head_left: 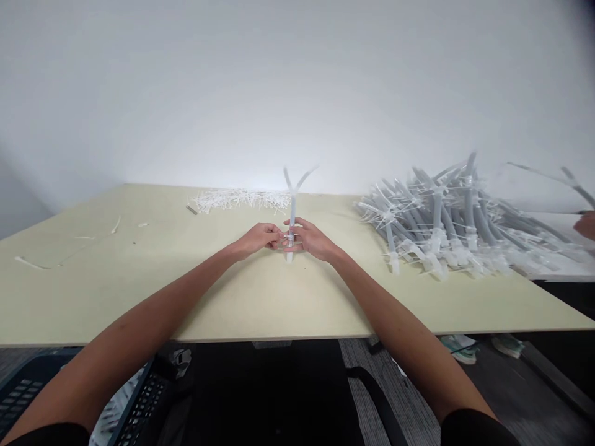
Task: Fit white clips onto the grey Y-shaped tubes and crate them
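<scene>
A grey flexible tube point(292, 207) stands upright over the middle of the table. Its top splits into two thin branches, and a translucent white fitting point(289, 256) is at its lower end. Around the lower part of the tube are the fingers of my right hand point(314, 239), gripping it from the right. From the left side my left hand point(263, 238) pinches at the same spot, its fingertips pressed together close to the tube. What lies between those fingertips is too small to make out; a whitish strip shows near them.
Many similar grey tubes point(446, 217) with translucent fittings are heaped at right. Thin white strips point(242, 199) lie piled at the back, beside a small grey piece point(191, 210). Loose strips point(32, 263) lie at left. Another person's hand point(586, 225) shows at the far right. Below stands a basket point(139, 396).
</scene>
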The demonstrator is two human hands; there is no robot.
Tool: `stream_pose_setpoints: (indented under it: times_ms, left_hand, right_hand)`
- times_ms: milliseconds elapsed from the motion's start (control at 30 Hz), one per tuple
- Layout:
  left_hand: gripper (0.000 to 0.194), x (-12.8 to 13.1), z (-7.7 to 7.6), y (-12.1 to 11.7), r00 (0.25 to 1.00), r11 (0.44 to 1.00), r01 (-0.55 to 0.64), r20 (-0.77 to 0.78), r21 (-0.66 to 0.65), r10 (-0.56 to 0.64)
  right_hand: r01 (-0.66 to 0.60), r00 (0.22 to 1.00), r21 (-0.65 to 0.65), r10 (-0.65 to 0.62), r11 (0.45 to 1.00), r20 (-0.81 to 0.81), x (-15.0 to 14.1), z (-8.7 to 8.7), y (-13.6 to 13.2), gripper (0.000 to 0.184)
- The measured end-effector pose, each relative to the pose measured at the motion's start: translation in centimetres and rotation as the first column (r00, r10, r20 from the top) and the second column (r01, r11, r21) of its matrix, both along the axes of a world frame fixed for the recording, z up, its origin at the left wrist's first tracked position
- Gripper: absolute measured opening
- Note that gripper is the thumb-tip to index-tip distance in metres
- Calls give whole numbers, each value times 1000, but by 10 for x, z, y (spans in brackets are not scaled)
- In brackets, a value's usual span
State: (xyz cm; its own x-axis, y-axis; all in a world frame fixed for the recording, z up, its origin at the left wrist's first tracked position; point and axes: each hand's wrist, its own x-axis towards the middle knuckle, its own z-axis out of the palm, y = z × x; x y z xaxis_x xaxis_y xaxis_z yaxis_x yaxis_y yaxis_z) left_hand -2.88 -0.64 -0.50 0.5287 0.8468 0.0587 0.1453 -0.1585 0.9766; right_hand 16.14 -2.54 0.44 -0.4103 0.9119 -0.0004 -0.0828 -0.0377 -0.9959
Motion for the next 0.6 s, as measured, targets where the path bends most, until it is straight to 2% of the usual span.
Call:
stream_pose_setpoints:
  times_ms: [133, 400, 600]
  left_hand:
    - [28, 1, 2, -3, 1000, 997, 27, 13, -68, -26]
    - [25, 3, 4, -6, 999, 992, 40, 23, -117, -37]
    - [28, 2, 2, -5, 998, 997, 19, -60, -72, -23]
  right_hand:
    - [2, 1000, -48, -1, 999, 22, -1, 2, -2, 29]
    - [32, 999, -85, -29, 996, 40, 0, -1, 1, 28]
    - [41, 998, -93, -37, 995, 47, 0, -1, 0, 25]
